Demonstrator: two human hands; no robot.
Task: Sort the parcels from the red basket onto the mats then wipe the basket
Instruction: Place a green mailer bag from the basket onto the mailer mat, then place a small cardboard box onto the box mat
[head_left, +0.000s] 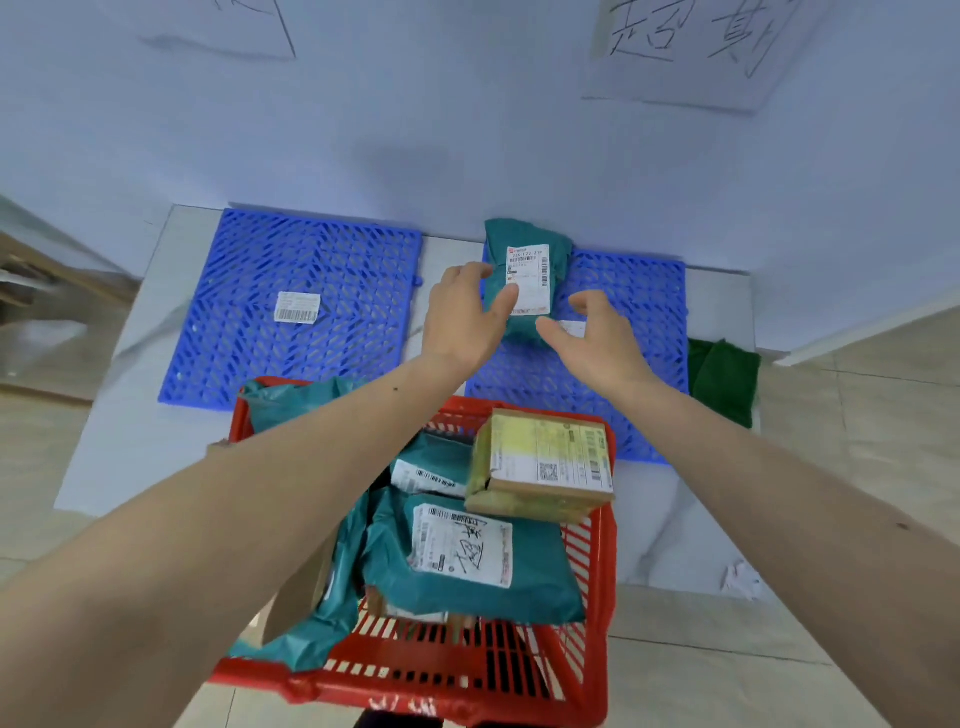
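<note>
Though illegible, label (529, 280) on teal parcel (557, 250)

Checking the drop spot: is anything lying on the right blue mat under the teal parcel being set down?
A small white label lies on the right blue plastic grid mat, just beside the teal plastic-bag parcel, by the right hand.
</note>
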